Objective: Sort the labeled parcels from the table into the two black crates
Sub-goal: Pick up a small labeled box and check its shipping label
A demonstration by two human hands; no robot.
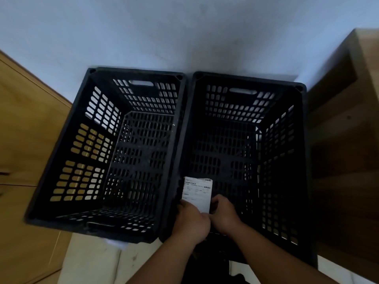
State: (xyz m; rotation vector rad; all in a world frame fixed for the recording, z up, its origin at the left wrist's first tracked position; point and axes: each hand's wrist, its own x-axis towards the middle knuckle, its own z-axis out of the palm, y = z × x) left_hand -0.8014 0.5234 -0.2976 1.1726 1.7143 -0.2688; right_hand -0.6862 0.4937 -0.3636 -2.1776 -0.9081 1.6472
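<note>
Two black slotted crates stand side by side on the floor against a white wall: the left crate [61, 152] and the right crate [303, 152]. Neither holds anything that I can see. A dark parcel with a white shipping label [198, 191] hangs over the near left corner of the right crate. My left hand [191, 220] grips its near left edge and my right hand [223, 214] grips its near right side. The parcel's dark body blends into the crate, so only the label shows clearly.
A wooden cabinet [24, 130] stands to the left of the crates, and a wooden shelf unit [352, 119] to the right. The white wall [164, 33] lies behind them. Light floor tiles [92, 261] show near my feet.
</note>
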